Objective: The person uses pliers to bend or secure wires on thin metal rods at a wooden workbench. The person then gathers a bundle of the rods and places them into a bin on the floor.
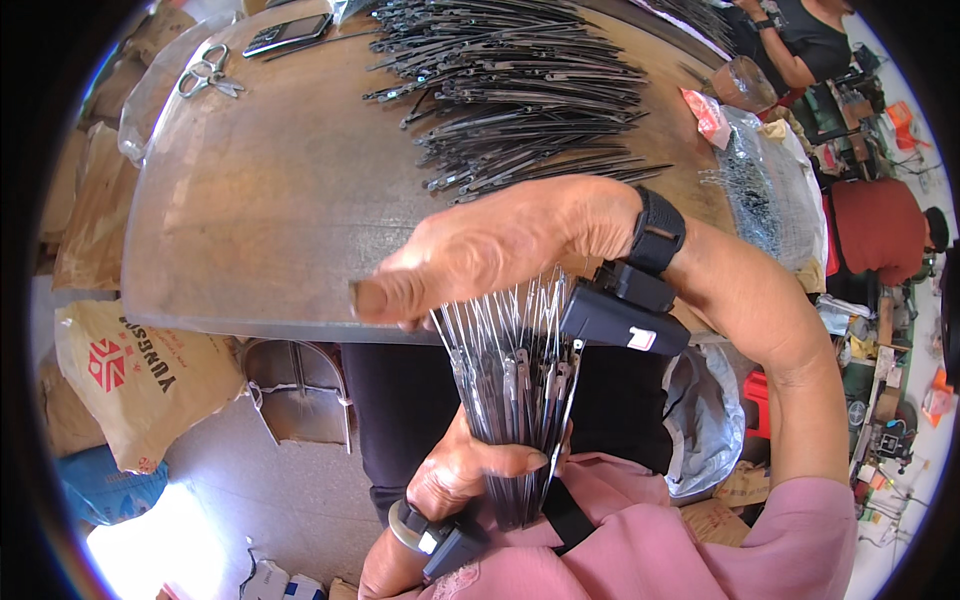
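Note:
My left hand (480, 462) is wrapped round the lower part of a bundle of thin black metal strips (515, 400) that look like umbrella ribs. The bundle stands upright in front of my lap, with flat, holed joints partway up and thin silvery wires (500, 315) fanning out at its top. Across those wire ends lies my right hand (490, 240), palm down, thumb stretched to the left. Its other fingers are mostly hidden below it. On the table, beyond my right hand, is a large pile of similar black ribs (520, 90).
Scissors (210, 75) and a dark phone (288, 35) lie at the table's (250, 220) far left. A clear plastic bag (760, 190) with metal pieces is at the right. A printed sack (145, 375) stands on the floor at left. Other people (875, 230) sit at the far right.

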`<action>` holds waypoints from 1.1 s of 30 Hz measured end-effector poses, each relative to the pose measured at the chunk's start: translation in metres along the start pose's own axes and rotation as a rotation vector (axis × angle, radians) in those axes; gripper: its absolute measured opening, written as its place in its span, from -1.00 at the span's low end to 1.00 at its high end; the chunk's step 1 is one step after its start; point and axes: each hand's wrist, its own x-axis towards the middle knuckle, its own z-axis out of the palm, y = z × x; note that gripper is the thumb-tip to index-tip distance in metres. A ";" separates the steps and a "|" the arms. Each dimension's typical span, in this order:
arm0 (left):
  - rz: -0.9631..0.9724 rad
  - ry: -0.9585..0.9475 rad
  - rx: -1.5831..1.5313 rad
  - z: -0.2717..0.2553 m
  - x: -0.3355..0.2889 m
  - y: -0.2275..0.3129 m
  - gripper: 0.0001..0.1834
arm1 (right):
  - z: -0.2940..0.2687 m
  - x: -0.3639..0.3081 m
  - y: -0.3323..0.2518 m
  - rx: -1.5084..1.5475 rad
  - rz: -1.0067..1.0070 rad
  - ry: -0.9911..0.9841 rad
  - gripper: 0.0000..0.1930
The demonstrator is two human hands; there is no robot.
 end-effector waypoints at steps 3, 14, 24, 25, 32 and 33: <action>0.017 0.009 0.023 -0.001 0.001 -0.001 -0.27 | -0.004 -0.002 0.002 0.004 -0.018 0.013 -0.06; 0.141 -0.011 -0.080 -0.002 0.005 -0.004 -0.34 | 0.000 -0.026 0.017 -0.139 -0.194 0.198 -0.02; 0.454 0.078 -0.173 -0.028 -0.012 0.011 -0.36 | 0.057 -0.041 0.013 0.032 -0.351 0.924 -0.53; 0.527 0.081 -0.206 -0.027 -0.015 0.013 -0.38 | 0.069 -0.041 0.006 -0.197 -0.330 0.844 -0.33; 0.728 0.391 -0.215 -0.001 -0.043 0.035 -0.53 | 0.131 0.005 0.004 -0.294 -0.412 0.677 0.30; 0.768 0.434 -0.209 0.005 -0.044 0.037 -0.56 | 0.133 0.007 0.002 -0.241 -0.405 0.678 0.33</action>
